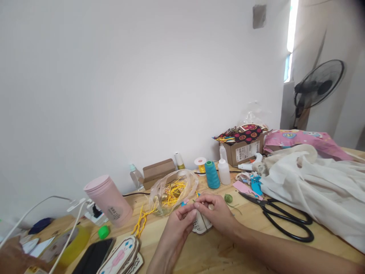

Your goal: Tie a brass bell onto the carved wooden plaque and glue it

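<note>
My left hand (pixel 182 224) and my right hand (pixel 215 211) meet at the middle of the wooden table, thumbs and forefingers pinched together. A bit of dark green thread seems to show at their fingertips; what else they pinch is too small to tell. Below the fingers lies a pale cut-out wooden piece (pixel 202 223), partly covered by both hands. Just right of my right hand sits a small ball of green thread (pixel 228 198) with a loose tail. Behind my hands is a clear plastic bag (pixel 189 182) of yellow cords (pixel 175 193).
Black scissors (pixel 281 217) and white cloth (pixel 310 182) lie right. A teal thread cone (pixel 212 175), white bottle (pixel 224 172) and cardboard box (pixel 242 152) stand behind. Left are a pink cup (pixel 110 199), phone (pixel 93 257), green cap (pixel 103 232) and stacked wooden pieces (pixel 121 255).
</note>
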Tool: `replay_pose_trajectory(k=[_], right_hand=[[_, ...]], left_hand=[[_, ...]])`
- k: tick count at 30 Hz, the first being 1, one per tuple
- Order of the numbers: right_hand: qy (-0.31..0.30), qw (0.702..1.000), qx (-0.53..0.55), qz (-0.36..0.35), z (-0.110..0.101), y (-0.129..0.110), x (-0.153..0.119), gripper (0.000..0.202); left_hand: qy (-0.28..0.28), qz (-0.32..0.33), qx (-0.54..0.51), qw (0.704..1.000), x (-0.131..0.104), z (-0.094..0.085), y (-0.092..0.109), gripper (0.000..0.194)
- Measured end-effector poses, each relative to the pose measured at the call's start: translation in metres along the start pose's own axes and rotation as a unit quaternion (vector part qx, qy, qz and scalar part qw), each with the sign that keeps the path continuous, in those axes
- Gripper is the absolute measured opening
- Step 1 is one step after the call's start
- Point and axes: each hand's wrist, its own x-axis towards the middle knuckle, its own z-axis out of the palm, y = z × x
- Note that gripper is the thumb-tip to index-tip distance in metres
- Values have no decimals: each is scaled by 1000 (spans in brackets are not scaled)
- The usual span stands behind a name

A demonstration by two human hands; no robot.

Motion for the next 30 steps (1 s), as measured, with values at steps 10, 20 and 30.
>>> replay_pose_trajectory(k=[10,20,30], right_hand=[[-31,993,118,-6,1,2,4,15],[-50,960,248,117,-2,3,7,22],[-78,972,213,68,-5,1,6,20]], left_hand=[[26,78,142,986,3,-2,1,16],[44,76,159,983,9,-14,-8,21],[11,45,58,997,2,2,-1,18]])
